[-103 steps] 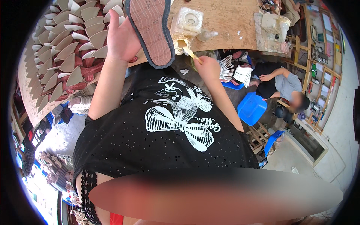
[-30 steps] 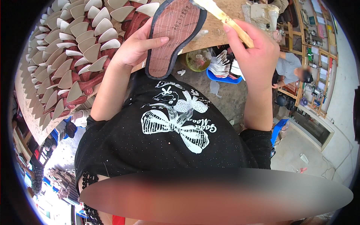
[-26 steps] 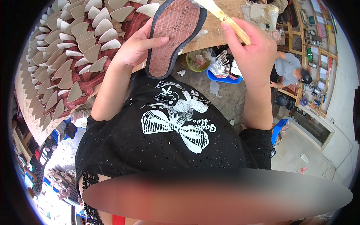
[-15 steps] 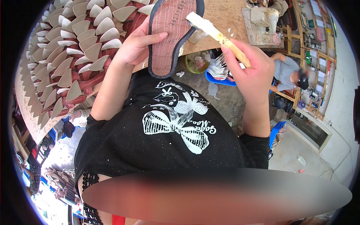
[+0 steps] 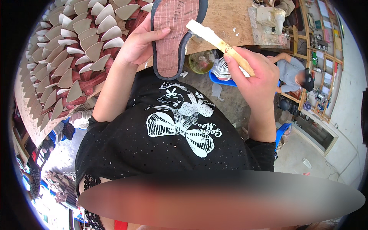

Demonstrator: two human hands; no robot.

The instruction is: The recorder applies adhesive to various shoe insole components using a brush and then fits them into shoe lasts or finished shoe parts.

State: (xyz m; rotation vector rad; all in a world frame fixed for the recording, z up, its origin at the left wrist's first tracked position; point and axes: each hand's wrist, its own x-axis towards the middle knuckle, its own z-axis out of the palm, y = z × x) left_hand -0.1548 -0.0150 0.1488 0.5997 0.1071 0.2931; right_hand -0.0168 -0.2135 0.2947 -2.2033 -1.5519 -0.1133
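My left hand point(image 5: 141, 44) grips a shoe insole point(image 5: 172, 42) by its left edge, thumb lying on its face. The insole is reddish brown with pale lines and a black rim, and its upper end runs out of view. In my right hand point(image 5: 255, 73) is a glue brush point(image 5: 222, 45) with a flat, pale yellowish handle, pinched between thumb and fingers. Its white end points up and left and sits close to the insole's right edge; I cannot tell whether they touch.
Many reddish-brown shoe pieces with beige flaps point(image 5: 88, 36) crowd the wooden table point(image 5: 226, 19) on the left. Beneath its edge stand a greenish bowl point(image 5: 201, 63) and a blue basket point(image 5: 223, 79) of pale pieces. Another person point(image 5: 293, 73) works at the right, beside wooden shelves point(image 5: 326, 76).
The brush's white end has moved slightly left and down beside the insole. My right hand has sunk a little, and the insole has shifted slightly.
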